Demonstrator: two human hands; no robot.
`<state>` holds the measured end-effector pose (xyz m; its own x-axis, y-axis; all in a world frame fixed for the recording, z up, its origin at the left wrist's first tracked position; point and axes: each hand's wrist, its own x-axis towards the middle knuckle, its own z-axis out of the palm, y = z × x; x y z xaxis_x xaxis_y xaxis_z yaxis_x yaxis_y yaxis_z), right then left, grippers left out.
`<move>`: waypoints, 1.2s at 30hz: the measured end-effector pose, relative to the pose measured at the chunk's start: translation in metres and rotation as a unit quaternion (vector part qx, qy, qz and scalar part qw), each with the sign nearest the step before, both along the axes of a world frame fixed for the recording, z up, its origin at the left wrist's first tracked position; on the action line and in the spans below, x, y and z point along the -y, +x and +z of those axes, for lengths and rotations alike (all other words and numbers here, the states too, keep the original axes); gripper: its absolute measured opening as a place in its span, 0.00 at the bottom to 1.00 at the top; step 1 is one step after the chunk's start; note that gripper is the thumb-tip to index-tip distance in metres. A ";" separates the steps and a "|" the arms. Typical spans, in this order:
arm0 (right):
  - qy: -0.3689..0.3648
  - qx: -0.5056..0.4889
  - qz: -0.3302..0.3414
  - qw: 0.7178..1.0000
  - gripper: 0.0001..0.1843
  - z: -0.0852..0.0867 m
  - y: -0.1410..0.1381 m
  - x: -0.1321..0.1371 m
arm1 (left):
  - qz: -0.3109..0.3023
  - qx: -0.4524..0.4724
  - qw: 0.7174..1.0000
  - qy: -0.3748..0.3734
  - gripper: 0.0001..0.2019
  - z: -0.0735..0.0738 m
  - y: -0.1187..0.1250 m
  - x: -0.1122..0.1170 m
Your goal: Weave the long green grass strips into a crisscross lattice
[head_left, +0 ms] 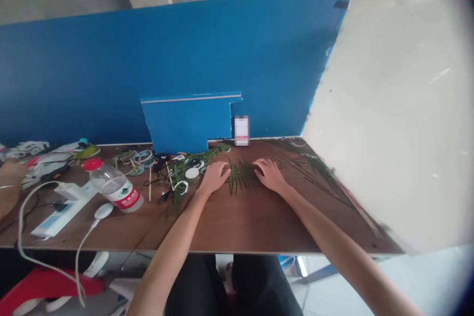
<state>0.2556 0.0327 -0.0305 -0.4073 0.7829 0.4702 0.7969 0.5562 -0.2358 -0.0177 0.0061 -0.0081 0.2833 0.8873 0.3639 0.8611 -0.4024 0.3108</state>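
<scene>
A small lattice of crossed green leaf strips (239,177) lies on the brown table between my two hands. On its left side, my left hand (216,177) rests low with thumb and fingers apart, close to the strips' edge. My right hand (271,176) is a little to the right of it, palm down, fingers spread and slightly bent, holding nothing. Blurred strip ends reach toward the right hand; whether they touch it is unclear.
Left are a pile of leaves and small round pieces (191,173), a water bottle (122,190), a power strip (64,215) and white cables. Long leaves (322,170) lie along the right wall. A blue panel (237,59) stands behind. Another person's hand (11,185) shows far left.
</scene>
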 end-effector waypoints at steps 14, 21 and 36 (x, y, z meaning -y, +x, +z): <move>0.017 -0.058 -0.028 0.998 0.14 -0.003 0.005 -0.002 | 0.150 -0.030 0.988 0.022 0.20 -0.023 -0.021 -0.018; 0.021 -0.049 -0.027 0.998 0.14 0.001 0.003 0.002 | 0.161 -0.046 0.984 0.053 0.22 -0.025 -0.019 -0.017; 0.017 -0.035 -0.035 0.999 0.15 -0.002 0.005 -0.001 | 0.250 -0.011 0.965 0.073 0.15 0.004 -0.031 -0.005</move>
<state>0.2602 0.0341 -0.0320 -0.3169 0.7913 0.5230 0.8161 0.5084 -0.2748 -0.0484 0.0114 -0.0039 -0.1589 0.8544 0.4947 0.9646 0.0276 0.2622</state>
